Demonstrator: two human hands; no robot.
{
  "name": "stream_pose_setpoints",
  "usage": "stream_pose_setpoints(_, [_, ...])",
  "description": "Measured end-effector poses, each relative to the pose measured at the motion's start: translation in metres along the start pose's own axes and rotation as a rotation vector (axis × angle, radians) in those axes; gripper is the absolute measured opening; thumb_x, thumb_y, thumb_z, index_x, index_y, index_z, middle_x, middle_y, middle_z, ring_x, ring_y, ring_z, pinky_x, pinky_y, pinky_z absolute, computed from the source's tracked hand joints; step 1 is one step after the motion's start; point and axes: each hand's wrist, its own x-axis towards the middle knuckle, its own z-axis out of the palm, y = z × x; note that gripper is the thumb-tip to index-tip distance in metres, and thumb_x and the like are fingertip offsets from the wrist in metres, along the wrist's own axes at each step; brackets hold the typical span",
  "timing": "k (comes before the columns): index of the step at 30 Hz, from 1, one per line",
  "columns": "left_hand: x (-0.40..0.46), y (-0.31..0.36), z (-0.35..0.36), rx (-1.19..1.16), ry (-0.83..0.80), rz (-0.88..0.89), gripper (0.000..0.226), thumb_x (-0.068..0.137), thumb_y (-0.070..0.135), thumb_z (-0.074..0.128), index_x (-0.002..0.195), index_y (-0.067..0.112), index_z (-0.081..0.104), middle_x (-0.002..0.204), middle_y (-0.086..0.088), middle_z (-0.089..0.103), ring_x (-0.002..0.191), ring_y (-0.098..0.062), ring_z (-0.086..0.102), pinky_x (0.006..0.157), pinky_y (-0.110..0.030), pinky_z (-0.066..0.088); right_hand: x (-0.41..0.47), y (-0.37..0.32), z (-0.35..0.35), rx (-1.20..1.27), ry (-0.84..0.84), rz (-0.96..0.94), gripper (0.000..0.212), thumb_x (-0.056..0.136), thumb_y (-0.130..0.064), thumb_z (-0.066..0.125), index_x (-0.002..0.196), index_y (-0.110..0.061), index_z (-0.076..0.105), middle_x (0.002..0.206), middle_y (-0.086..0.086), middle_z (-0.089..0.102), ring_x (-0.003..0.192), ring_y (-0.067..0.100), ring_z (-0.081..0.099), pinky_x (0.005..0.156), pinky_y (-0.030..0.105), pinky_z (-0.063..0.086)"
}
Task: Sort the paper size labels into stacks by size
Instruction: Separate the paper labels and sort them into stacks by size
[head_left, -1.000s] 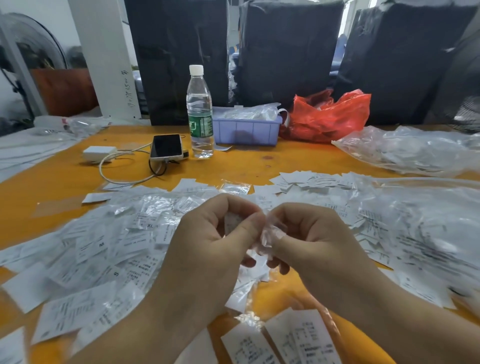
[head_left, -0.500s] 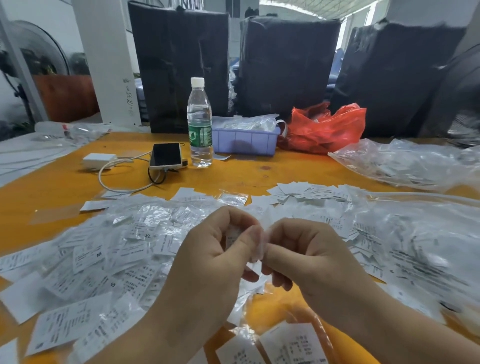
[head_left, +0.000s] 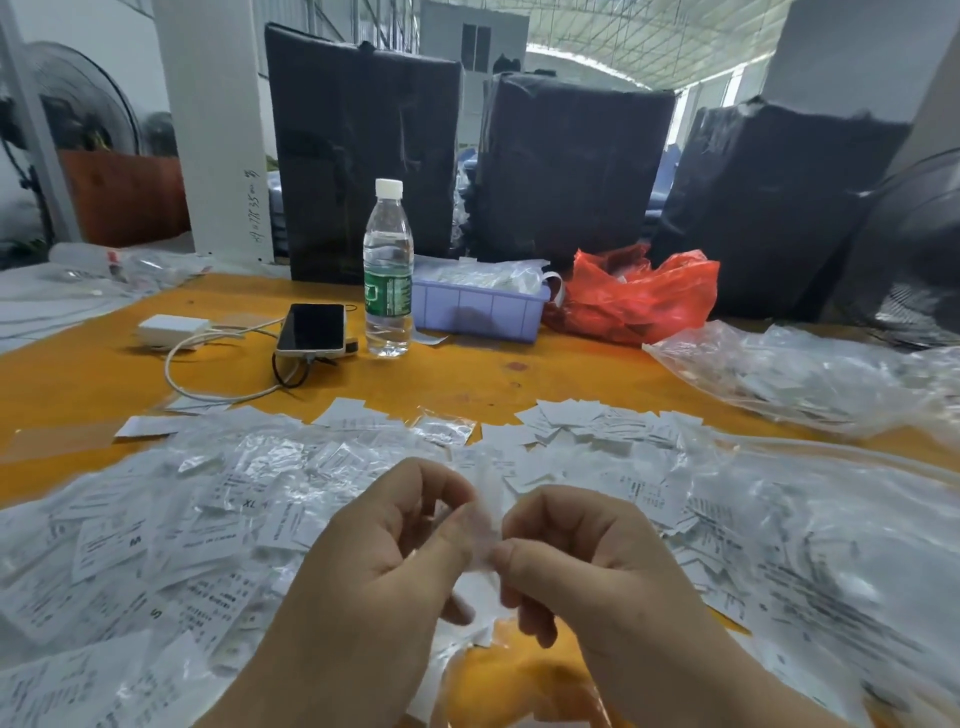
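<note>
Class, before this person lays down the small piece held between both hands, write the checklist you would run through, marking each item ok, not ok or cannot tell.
1. Left hand pinches the small translucent packet: ok.
2. Right hand pinches it too: ok.
3. Size letter on the packet readable: cannot tell, blurred.
4. Separate size stacks formed on the orange table: not ok, the white paper labels lie mixed.
5. Clear plastic water bottle stands apart from the labels: ok.
</note>
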Motion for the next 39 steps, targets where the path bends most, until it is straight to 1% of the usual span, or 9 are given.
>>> stream_pose_setpoints(4, [0.003,0.0,-0.011,0.068,0.053,0.021,0.023,0.076,0.062,0.067,0.085,0.04,0.064,0.071,0.014,0.07,0.056,-0.009,0.068,0.061,-0.032,0.046,-0.001,-0.003,-0.004,0.028,0.02,-0.006,0.008,0.067,-0.019,0.061,0.059,-0.02,0.064,0.058,0.001,0.062,0.052,0.016,0.055,0.05,0.027,0.043])
stream_pose_setpoints(7, [0.006,-0.003,-0.015,0.041,0.075,0.056,0.006,0.084,0.038,0.063,0.08,0.036,0.066,0.071,0.011,0.07,0.059,-0.009,0.067,0.053,-0.028,0.053,-0.002,-0.006,-0.006,0.075,0.054,-0.007,0.013,0.065,-0.012,0.057,0.054,-0.018,0.061,0.058,0.007,0.063,0.052,0.019,0.057,0.05,0.029,0.047])
stream_pose_setpoints(9, [0.007,-0.004,-0.016,0.044,0.047,0.072,0.019,0.089,0.019,0.063,0.077,0.033,0.067,0.068,0.006,0.07,0.059,-0.011,0.065,0.05,-0.024,0.054,-0.003,-0.008,-0.007,0.077,0.088,-0.022,0.015,0.062,-0.008,0.055,0.049,-0.016,0.056,0.056,0.011,0.062,0.051,0.02,0.057,0.051,0.028,0.048])
stream_pose_setpoints(15, [0.007,-0.002,-0.018,0.03,0.025,0.092,0.023,0.092,0.016,0.059,0.078,0.032,0.066,0.066,0.001,0.07,0.057,-0.015,0.065,0.049,-0.025,0.055,-0.004,-0.012,-0.009,0.086,0.211,-0.065,0.016,0.056,-0.004,0.052,0.044,-0.014,0.048,0.054,0.016,0.059,0.043,0.017,0.054,0.047,0.023,0.045])
stream_pose_setpoints(21, [0.007,0.001,-0.017,0.024,0.028,0.079,0.026,0.092,0.008,0.058,0.08,0.031,0.065,0.068,0.0,0.071,0.056,-0.015,0.064,0.048,-0.025,0.055,-0.001,-0.009,-0.013,0.12,0.208,-0.027,0.013,0.057,-0.003,0.054,0.057,-0.015,0.058,0.051,0.007,0.055,0.043,0.016,0.045,0.045,0.024,0.041])
stream_pose_setpoints(25, [0.01,0.0,-0.017,0.02,0.04,0.078,0.03,0.093,-0.001,0.055,0.098,0.028,0.065,0.073,0.003,0.073,0.057,-0.012,0.064,0.047,-0.023,0.053,0.001,-0.002,-0.015,0.135,0.19,0.031,0.029,0.061,-0.007,0.058,0.08,-0.022,0.074,0.061,0.003,0.062,0.045,0.013,0.047,0.045,0.021,0.042])
stream_pose_setpoints(30, [0.01,-0.001,-0.019,0.041,-0.003,0.037,0.047,0.087,-0.013,0.047,0.084,0.026,0.074,0.069,0.001,0.069,0.057,-0.009,0.062,0.048,-0.021,0.052,0.0,-0.005,-0.011,-0.037,0.061,0.085,0.021,0.081,-0.007,0.069,0.082,-0.026,0.078,0.074,0.002,0.073,0.053,0.009,0.052,0.053,0.025,0.048])
stream_pose_setpoints(35, [0.009,-0.002,-0.016,0.069,-0.037,0.0,0.033,0.07,0.017,0.048,0.083,0.037,0.072,0.066,0.007,0.066,0.052,-0.004,0.058,0.049,-0.02,0.053,-0.001,-0.004,-0.014,-0.244,0.157,0.018,0.011,0.074,-0.041,0.072,0.078,-0.032,0.075,0.084,0.015,0.063,0.066,0.024,0.048,0.061,0.028,0.039])
stream_pose_setpoints(39, [0.009,-0.004,-0.019,0.065,-0.03,-0.004,0.023,0.071,0.03,0.053,0.084,0.036,0.072,0.064,0.005,0.064,0.055,-0.006,0.059,0.052,-0.022,0.053,-0.002,-0.009,-0.012,-0.069,0.189,-0.085,0.023,0.075,-0.046,0.078,0.076,-0.023,0.075,0.076,0.026,0.054,0.057,0.021,0.037,0.057,0.038,0.034])
